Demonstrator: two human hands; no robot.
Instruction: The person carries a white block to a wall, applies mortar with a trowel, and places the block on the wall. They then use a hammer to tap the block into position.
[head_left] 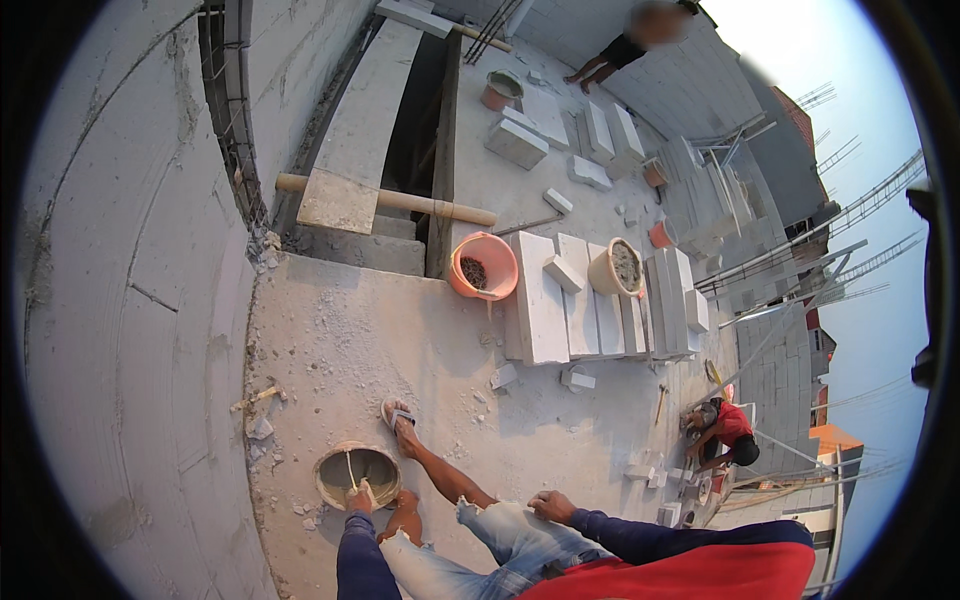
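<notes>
My left hand (360, 497) is closed around a thin pale stick-like tool (350, 468); its far end reaches into a round bucket (330, 500) standing near my feet. Grey wet mortar (372, 466) lies inside that bucket. Whether the tool ends in a blade is hidden. My right hand (551, 507) lies on the thigh of my torn jeans (500, 535), fingers loosely bent, with nothing seen in it. One sandalled foot (400, 415) is planted to the right of the bucket.
A block wall (130, 330) rises on the left, with a hammer (258, 398) at its foot. Ahead is an opening bridged by a plank (365, 120). An orange bucket (484, 252) stands beside stacked white blocks (545, 320). A co-worker in red (735, 425) bends at the right; another person (625, 48) stands far back.
</notes>
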